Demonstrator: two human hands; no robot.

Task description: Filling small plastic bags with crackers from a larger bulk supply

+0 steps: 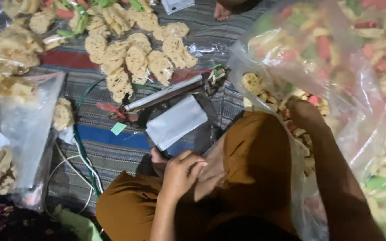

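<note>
Your right hand (307, 117) is buried past the fingers in the large clear bag (336, 67); its grip cannot be read. The bag runs off the top and right edges, and its coloured snacks are blurred. Your left hand (182, 172) covers part of the small empty bag (175, 121). At the mat's (108, 151) far edge, a bare foot (222, 11) is cut off.

striped woven floor mat (112, 151) in grey, blue and red, dim indoor light
</note>
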